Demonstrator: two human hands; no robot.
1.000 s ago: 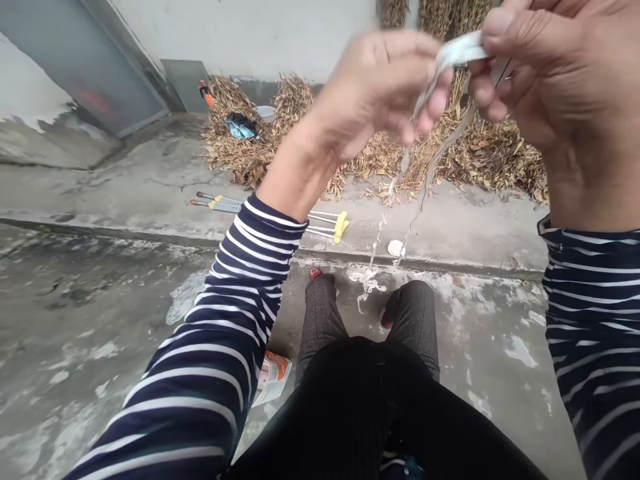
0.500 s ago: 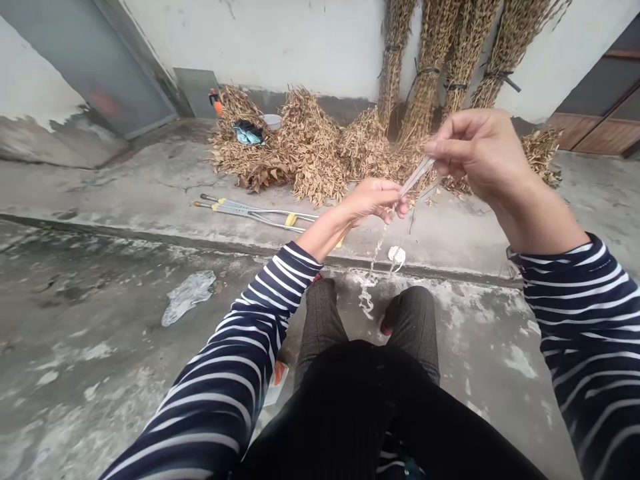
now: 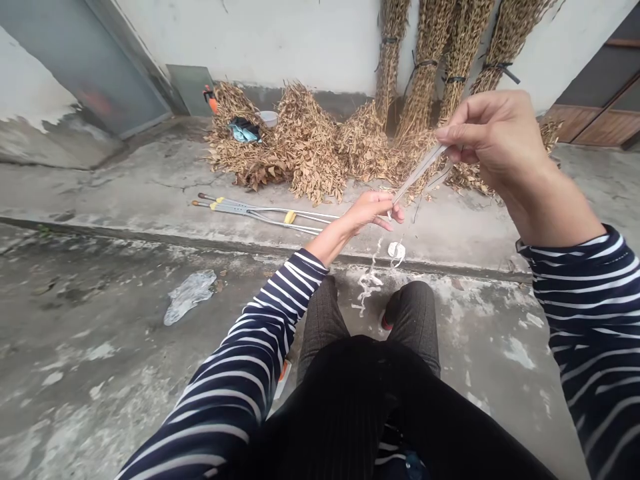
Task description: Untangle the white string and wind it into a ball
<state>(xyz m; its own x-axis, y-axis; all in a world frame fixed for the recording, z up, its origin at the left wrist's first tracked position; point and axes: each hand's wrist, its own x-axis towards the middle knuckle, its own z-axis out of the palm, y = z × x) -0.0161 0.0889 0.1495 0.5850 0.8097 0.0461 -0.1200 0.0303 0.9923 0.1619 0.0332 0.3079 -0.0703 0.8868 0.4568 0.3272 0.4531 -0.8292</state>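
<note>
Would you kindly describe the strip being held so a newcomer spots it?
Before the dry stalk heap, the raised right hand and lower left hand pinch it. The pale strip runs taut between them, unlike the loose white tangle below.

Strip (image 3: pixel 417 175): pale, flat, narrow, possibly plastic raffia. Stretched taut on a slant, upper end pinched in the right hand (image 3: pixel 495 137), lower end pinched in the left hand (image 3: pixel 371 210). Frayed tail hangs below the left hand into a loose white tangle (image 3: pixel 369 285) on the concrete floor (image 3: pixel 475 347).
</note>
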